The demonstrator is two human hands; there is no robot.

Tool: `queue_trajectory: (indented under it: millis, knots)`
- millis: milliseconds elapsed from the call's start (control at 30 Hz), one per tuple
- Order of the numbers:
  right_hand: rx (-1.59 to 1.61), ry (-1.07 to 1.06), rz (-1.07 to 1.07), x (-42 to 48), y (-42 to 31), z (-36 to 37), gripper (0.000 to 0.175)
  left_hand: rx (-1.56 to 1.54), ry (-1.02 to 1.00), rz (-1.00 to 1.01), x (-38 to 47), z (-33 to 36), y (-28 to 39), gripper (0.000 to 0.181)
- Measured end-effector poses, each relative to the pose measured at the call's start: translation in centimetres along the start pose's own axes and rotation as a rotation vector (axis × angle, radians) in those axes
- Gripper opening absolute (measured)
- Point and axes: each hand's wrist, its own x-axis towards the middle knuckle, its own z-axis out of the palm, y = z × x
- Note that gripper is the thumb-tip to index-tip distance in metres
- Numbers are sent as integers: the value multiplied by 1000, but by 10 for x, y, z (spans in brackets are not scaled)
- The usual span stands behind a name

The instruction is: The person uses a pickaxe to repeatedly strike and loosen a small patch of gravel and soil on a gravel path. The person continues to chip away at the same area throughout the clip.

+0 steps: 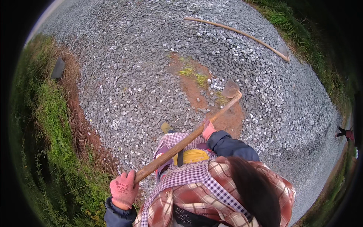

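My left hand [124, 187], in a pink glove, grips the butt end of a long wooden hoe handle [173, 153]. Farther up the same handle, my right hand [208, 130] is closed around it, also gloved in pink. The handle runs slantwise across my body to the upper right. At its far end the hoe's metal blade [230, 88] is by a patch of bare reddish soil [230, 120], beside tufts of yellow-green grass [201, 80]. Whether the blade touches the ground I cannot tell.
Grey crushed stone [136, 71] surrounds the soil. A second hoe [238, 31] lies across the stones at the upper right. Green plants [54, 122] border the left, near a dark flat piece [58, 68]. Another person [346, 133] is at the far right edge. My shoe [165, 126] stands on the gravel.
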Motion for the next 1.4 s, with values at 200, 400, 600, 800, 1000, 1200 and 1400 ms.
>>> queue_trajectory:
  millis: [200,400,600,800,1000,1200,1400]
  knots:
    - [-131,-9,-120,-18,-28,-35,23,96,-93,-234,-44,40,60,27]
    - [-98,-11,-64,-32,-50,-66,22,-236,-229,-378,-61,95,71,27]
    - [125,24,-329,-28,-133,-117,17,-299,-189,-222,2,168,98,30]
    - [349,95,-504,-51,-236,-126,12,-105,-314,-235,103,170,149,34]
    - [110,254,-583,-6,-205,-123,22,-136,-435,-144,105,142,147,34]
    - [264,216,-49,27,-59,-90,26,-16,-341,-279,30,128,81,28]
    - [311,-9,145,29,35,-113,20,18,-330,-345,-23,137,17,25]
